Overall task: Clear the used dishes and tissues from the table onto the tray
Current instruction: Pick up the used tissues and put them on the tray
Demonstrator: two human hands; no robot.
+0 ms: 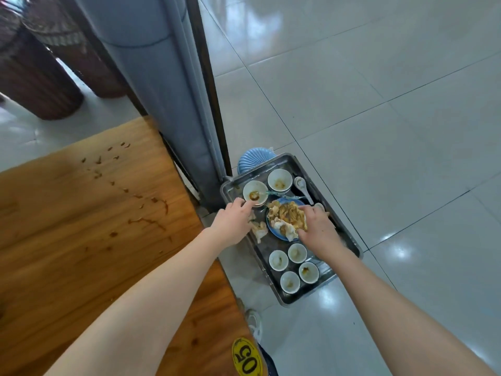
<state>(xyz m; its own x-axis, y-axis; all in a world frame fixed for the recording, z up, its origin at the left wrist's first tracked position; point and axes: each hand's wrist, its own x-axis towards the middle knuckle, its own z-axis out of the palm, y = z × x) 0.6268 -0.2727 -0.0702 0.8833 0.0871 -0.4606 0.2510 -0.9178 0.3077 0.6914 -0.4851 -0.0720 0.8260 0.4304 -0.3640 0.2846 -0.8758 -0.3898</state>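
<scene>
Head view: a metal tray (257,170) sits on the tiled floor (393,131), just beside the corner of a wooden table (81,240) whose top is spotted with brown stains and crumbs.

At the tray's far left corner stands a white bowl (254,194) with brown sauce and a spoon handle lying across it. A second white bowl (279,180) stands beside it at the far edge, and white spoons (301,184) lie near the far right corner. In the middle of the tray is a blue plate (273,232) heaped with soiled tissues (284,218) and food scraps. More crumpled tissue (259,230) lies by the left rim. Four small white cups (294,267) cluster at the near end.

The left hand (233,221) reaches in over the left rim, its fingertips at the sauce bowl's near edge. I cannot tell whether it is gripping the bowl. The right hand (320,226) lies over the plate's right side with its fingers bent down onto the heap, and whether it is gripping anything is hidden.

A blue ribbed object (253,160) sits just beyond the tray's far edge. A yellow "05" sticker (245,358) marks the table's near corner.
</scene>
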